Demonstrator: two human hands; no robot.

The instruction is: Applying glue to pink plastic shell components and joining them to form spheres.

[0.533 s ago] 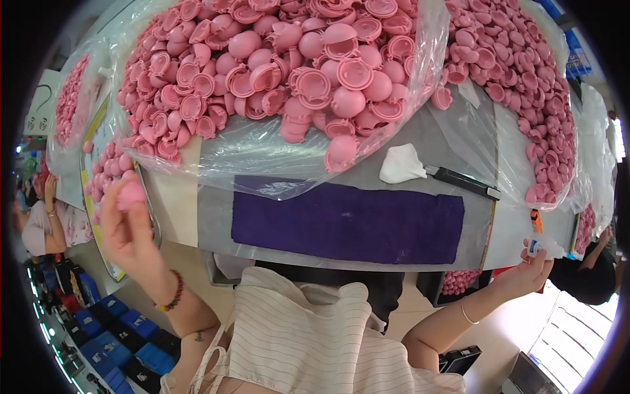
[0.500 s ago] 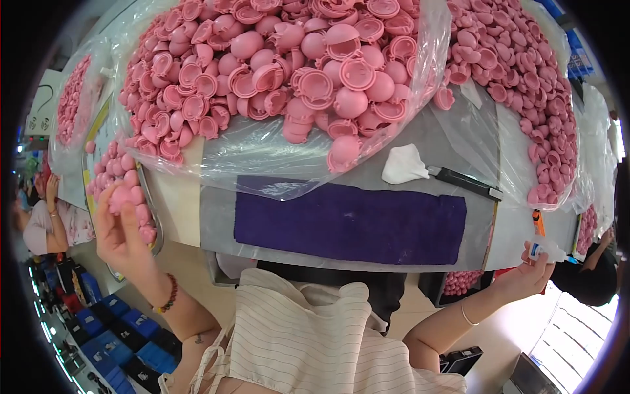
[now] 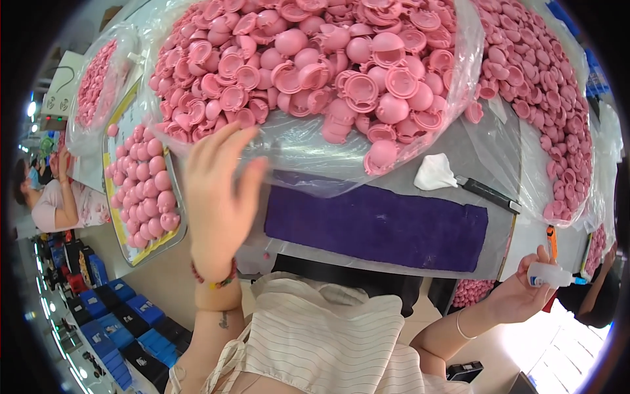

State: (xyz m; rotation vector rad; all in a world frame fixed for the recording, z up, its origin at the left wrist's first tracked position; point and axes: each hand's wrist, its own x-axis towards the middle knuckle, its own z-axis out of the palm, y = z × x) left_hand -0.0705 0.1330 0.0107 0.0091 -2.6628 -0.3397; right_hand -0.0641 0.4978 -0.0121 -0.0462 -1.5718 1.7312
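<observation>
Head: clear bag (image 3: 308, 141) holds pink caps (image 3: 315, 65)

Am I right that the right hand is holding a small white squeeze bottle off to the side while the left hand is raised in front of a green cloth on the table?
Not quite: the cloth is purple, not green, as the head view shows. The rest stands: the right hand holds the small white squeeze bottle off to the side, and the left hand is raised.

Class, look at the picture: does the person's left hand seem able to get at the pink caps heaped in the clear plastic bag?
Probably yes. The left hand is raised at the front edge of the clear plastic bag, fingers spread and holding nothing, with the pink caps just beyond. Only the bag's film may lie between; its opening cannot be seen.
</observation>
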